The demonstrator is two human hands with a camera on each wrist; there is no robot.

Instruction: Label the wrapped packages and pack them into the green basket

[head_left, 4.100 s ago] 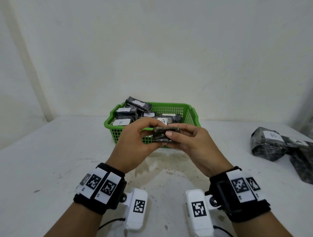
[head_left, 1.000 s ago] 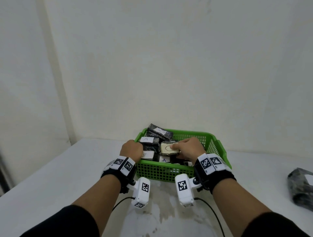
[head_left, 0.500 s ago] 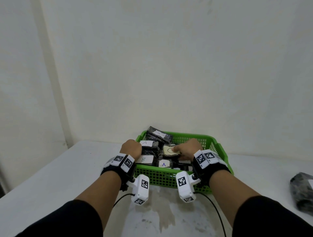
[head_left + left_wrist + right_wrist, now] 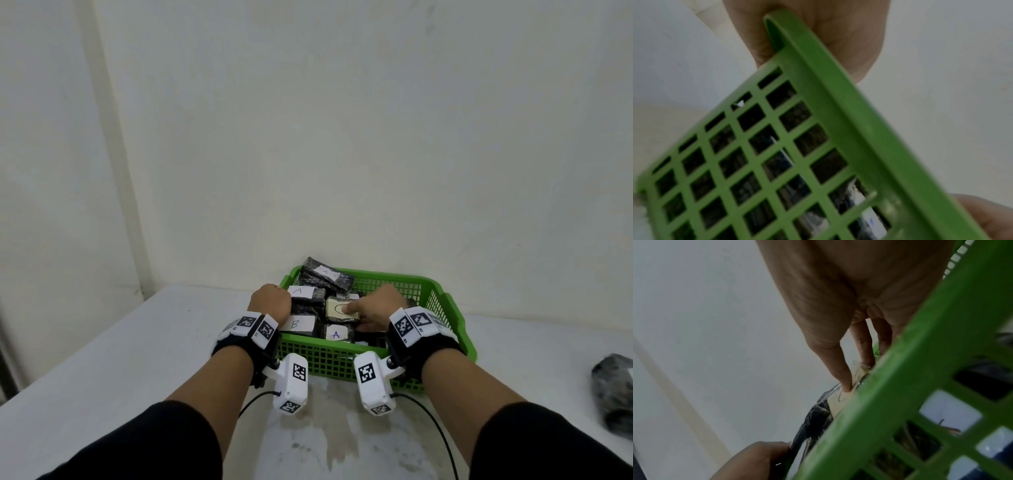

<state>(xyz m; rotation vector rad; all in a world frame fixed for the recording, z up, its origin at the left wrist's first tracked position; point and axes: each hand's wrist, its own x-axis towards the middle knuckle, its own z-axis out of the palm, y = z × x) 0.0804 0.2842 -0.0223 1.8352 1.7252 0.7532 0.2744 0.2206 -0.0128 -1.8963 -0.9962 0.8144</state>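
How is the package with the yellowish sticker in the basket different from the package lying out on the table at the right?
The yellowish-label package lies in the green basket; the outside package lies on the table. The right hand touches the first; no hand touches the second. The first's whole label shows; the second is cut off by the picture's edge. Both have dark wrapping.

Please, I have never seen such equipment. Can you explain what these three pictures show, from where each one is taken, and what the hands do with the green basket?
No robot: a person wears one camera on the head and one on each wrist. The head view shows a white table with a green basket full of dark wrapped packages labelled A or B. The left hand grips the basket's rim, seen close in the left wrist view. The right hand presses a package with a tan label into the basket. Another package waits at the table's right.
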